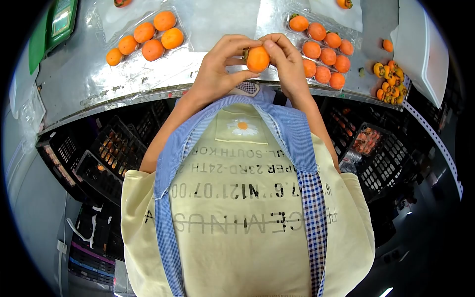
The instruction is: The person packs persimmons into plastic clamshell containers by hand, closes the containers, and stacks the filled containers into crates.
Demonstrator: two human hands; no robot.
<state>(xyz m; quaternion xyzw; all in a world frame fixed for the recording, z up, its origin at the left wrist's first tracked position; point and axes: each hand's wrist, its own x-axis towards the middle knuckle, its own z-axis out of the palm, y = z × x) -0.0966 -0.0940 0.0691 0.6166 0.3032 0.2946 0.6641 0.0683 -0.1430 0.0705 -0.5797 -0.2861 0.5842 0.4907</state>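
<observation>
Shiny metal topped the workbench [225, 22] where we worked, with black crates [383, 171] set below its edge. We held a single orange persimmon [258, 59] above the bench's near side, between the two trays. Our left hand [217, 67] gripped it, thumb below and fingers above; our right hand [288, 64] had thumb and forefinger at its upper edge, though we could not tell whether they were pinching anything.

On our left, six persimmons lay in the clear left tray [186, 44]. The right tray [354, 39] looked further along, as we judged it: nine fruits in three rows, plus one at the far corner. The held persimmon had not yet been laid down, and some loose fruits [391, 81] were left heaped at the bench's right end.
</observation>
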